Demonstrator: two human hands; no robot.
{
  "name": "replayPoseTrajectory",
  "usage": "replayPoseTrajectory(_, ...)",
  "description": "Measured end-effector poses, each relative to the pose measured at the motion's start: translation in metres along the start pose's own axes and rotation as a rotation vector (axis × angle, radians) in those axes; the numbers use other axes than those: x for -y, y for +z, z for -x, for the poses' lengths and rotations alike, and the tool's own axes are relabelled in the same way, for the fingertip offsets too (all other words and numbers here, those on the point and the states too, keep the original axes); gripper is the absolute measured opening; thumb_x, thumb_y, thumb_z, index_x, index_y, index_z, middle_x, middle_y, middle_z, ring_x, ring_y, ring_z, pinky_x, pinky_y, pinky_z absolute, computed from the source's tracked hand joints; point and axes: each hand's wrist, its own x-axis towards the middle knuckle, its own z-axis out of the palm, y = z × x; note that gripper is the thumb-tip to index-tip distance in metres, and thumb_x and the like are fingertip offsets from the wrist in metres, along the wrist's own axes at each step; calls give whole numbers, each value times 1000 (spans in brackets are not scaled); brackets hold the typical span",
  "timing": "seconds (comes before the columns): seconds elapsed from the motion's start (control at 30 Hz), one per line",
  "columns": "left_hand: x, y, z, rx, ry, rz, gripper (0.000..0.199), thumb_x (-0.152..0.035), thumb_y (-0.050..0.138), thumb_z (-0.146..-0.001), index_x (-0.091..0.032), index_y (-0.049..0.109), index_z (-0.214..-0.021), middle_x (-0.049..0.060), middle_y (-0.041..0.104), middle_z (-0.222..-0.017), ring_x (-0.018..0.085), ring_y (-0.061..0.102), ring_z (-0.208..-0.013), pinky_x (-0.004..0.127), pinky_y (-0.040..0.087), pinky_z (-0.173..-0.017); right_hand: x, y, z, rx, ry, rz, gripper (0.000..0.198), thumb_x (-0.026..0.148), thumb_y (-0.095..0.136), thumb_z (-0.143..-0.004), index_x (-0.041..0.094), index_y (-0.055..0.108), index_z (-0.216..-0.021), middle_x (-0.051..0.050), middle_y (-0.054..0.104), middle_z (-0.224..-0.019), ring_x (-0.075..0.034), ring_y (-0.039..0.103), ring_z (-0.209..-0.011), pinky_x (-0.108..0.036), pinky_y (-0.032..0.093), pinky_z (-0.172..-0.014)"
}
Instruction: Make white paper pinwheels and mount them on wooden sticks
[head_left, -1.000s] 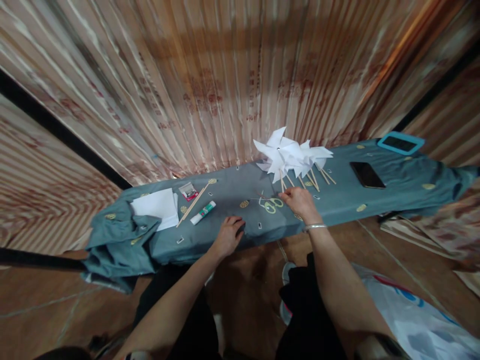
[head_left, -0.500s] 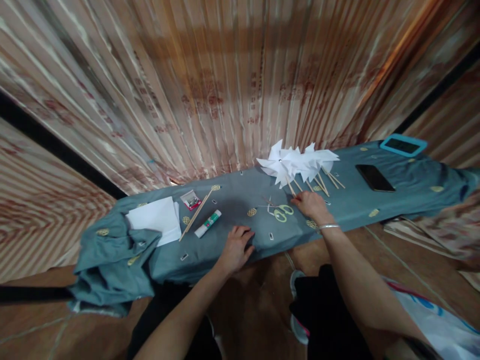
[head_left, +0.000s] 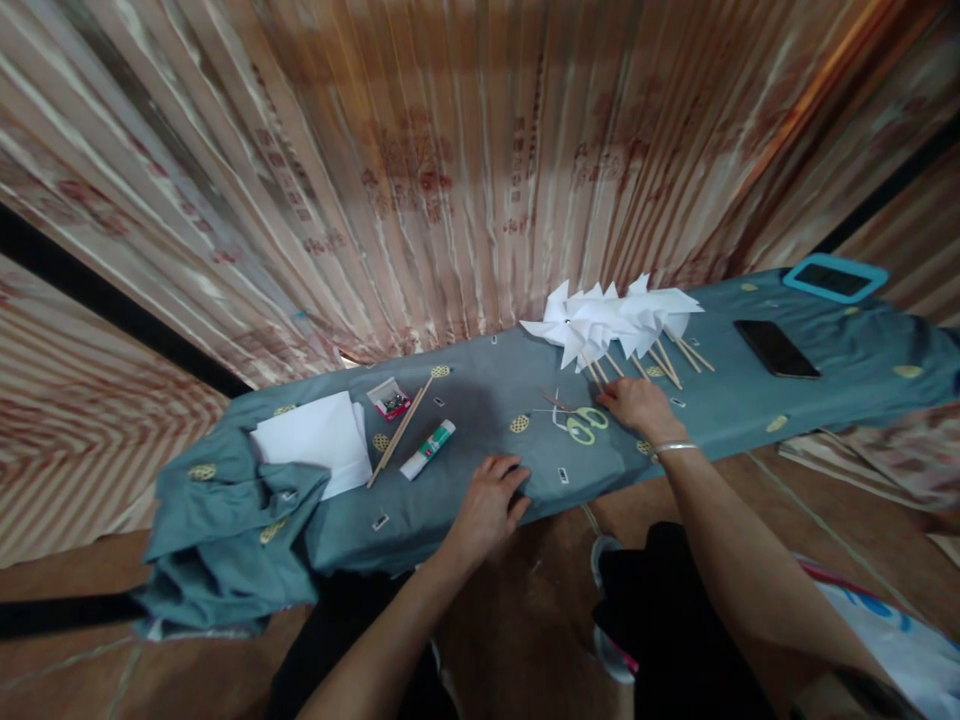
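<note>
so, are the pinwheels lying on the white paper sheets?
No, the pinwheels lie on the cloth, to the right of the white paper sheets, with the glue stick in between.

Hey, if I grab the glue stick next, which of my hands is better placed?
Likely your left hand: it rests on the cloth near the glue stick. Your right hand is farther off, by the white pinwheels, beyond the scissors.

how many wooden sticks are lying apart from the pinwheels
2 sticks, side by side between the white paper and the glue stick, beyond the left hand. Any beneath the paper would be hidden.
</note>
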Motion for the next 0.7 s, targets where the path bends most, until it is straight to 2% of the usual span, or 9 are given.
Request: replayPoseTrajectory(0.7,-14,-13,1,-55,19,81,30,-21,62,-87,-17,67,-116,10,61,-132,27,54,-122,45,47,-106,2,-5,-4,42,63,16,36,42,53,-92,14,74,-102,-19,74,-102,-32,69,-100,-37,52,-80)
